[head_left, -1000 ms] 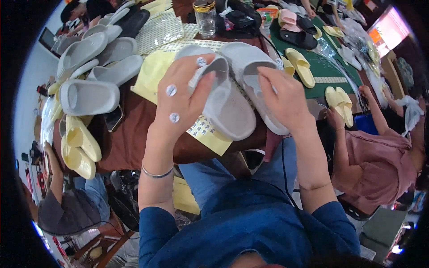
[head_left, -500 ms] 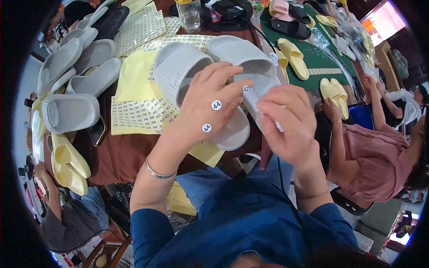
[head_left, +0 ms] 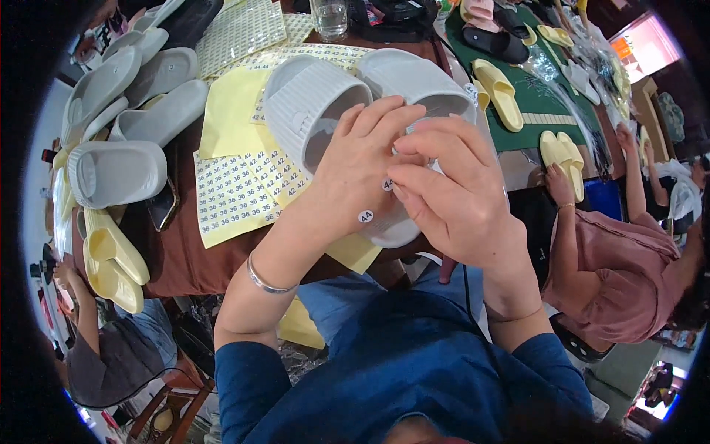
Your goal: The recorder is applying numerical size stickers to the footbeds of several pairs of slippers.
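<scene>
Two pale grey slide slippers lie side by side before me, a left one (head_left: 299,103) and a right one (head_left: 396,70). My left hand (head_left: 362,159) lies over them, fingers loosely stretched, holding nothing that I can see. On the back of that hand is a small round white sticker (head_left: 366,216). A second white sticker (head_left: 387,185) shows at the thumb and fingertip of my right hand (head_left: 458,185), which is closed in a pinch against my left hand. Whether this sticker has lifted off the skin, I cannot tell. Another round label (head_left: 471,92) sits on the right slipper's edge.
Yellow-backed sticker sheets (head_left: 237,196) lie left of the slippers. More grey slippers (head_left: 118,174) are piled at the left, with pale yellow slippers (head_left: 115,266) at the table edge. A glass (head_left: 330,21) stands behind. At right, a co-worker (head_left: 606,259) touches yellow slippers (head_left: 563,159).
My right hand has moved left onto the back of my left hand, pinching at a sticker there. The view has shifted slightly, with the table things appearing a little to the right.
</scene>
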Tool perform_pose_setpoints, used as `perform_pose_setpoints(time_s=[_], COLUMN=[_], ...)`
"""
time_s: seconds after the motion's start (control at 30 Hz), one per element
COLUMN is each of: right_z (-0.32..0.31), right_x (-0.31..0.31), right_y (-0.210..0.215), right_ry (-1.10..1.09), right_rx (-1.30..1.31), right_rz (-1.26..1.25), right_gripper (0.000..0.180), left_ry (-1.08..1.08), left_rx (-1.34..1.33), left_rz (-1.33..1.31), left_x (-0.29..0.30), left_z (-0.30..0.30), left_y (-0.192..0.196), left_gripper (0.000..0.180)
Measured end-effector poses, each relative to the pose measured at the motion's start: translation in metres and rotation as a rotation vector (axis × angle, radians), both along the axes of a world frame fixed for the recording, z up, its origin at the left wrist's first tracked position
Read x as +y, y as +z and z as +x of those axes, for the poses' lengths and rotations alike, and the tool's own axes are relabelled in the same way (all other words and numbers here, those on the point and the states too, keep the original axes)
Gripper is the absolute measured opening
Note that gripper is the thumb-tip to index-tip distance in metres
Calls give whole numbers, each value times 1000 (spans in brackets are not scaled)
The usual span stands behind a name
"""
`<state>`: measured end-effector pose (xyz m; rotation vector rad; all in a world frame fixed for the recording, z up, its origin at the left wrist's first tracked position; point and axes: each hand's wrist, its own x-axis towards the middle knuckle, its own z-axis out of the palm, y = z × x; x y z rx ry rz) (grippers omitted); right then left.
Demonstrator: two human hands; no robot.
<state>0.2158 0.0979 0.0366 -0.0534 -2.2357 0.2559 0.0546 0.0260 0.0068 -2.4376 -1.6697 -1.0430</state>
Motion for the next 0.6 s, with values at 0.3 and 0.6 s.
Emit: perform_pose_setpoints(time_s=[0.3,0.6], right_z=[5,11], right_x=[-8,-5], right_y=[6,7], right_ry=[-17,-1], right_rx=[-128,-163], right_rz=[-63,-34], right_gripper=[27,26], left_ry=[30,44], left_rx=[64,106], left_rz=[32,37], left_x=[0,1], left_z=[1,3], left_y=[-4,-6], left_gripper=[37,38])
